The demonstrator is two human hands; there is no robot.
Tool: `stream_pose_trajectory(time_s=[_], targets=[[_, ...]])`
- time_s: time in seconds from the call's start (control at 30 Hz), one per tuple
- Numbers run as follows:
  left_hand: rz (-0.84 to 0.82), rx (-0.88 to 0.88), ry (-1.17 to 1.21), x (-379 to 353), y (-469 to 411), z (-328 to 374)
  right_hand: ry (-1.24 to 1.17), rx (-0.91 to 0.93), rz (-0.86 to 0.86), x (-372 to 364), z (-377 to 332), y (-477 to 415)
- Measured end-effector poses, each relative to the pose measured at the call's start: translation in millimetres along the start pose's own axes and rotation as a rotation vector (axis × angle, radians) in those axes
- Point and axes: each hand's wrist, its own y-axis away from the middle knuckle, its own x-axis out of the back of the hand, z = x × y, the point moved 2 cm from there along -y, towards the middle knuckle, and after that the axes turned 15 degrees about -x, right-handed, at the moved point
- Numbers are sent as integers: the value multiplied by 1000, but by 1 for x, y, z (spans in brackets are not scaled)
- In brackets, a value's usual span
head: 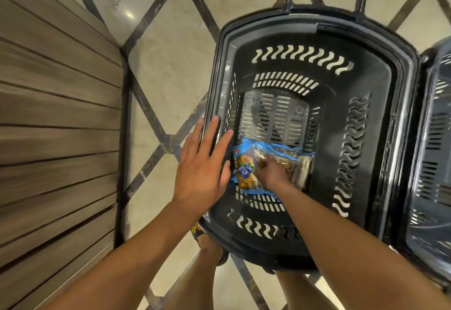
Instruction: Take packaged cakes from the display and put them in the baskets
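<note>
glossy tiled floor [168, 70], wood-slat panel [53, 119]

Basket [380, 85] before me: black, pierced with wavy and straight slot rows showing cream. Second basket [436, 139]: black, slotted alike. Cake packets [246, 170]: blue wrappers, blueberry print, golden-brown cake. Floor [170, 65]: cream tiles, dark diamond lattice. Side panel [48, 90]: grey-brown wood-grain slats.

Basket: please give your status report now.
Open left hand at basket rim. Inside, right hand on packaged cakes, grip unclear. Nothing in the way.
</note>
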Motion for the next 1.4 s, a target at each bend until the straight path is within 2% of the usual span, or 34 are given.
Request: stream_pose_trajectory(time_s=[0.13,0.27,0.43,0.53,0.63,0.7,0.77,0.87,0.9,0.97,1.13,1.23,1.3,1.4], targets=[[-1,-8,-6,-3,1,-1,3,-11,148,-20,6,-5],[-8,-17,-27,-2,1,-1,4,24,171,-20,7,9],[-105,22,-27,9,-1,6,-116,159,171,22,12,53],[-95,43,50,26,-4,20,-190,204,177,58,16,97],[-65,106,347,44,-5,35,-302,264,138,90,24,139],[-40,196,569,53,-5,45,-437,239,32,106,30,164],[-58,367,788,60,-8,53,-616,191,-107,122,31,189],[-232,752,1391,71,-14,66,-754,158,-329,139,28,219],[-288,820,1534,73,-12,68,-759,144,-396,141,27,225],[-329,833,1660,74,-7,67,-741,114,-486,138,27,227],[-192,852,1428,59,3,50,-798,-114,-517,103,35,168],[-105,856,1302,49,10,30,-811,-276,-334,77,45,111],[-64,834,1256,42,14,18,-710,-316,-212,67,50,84],[-49,802,1262,34,16,13,-615,-355,-145,53,53,53]])
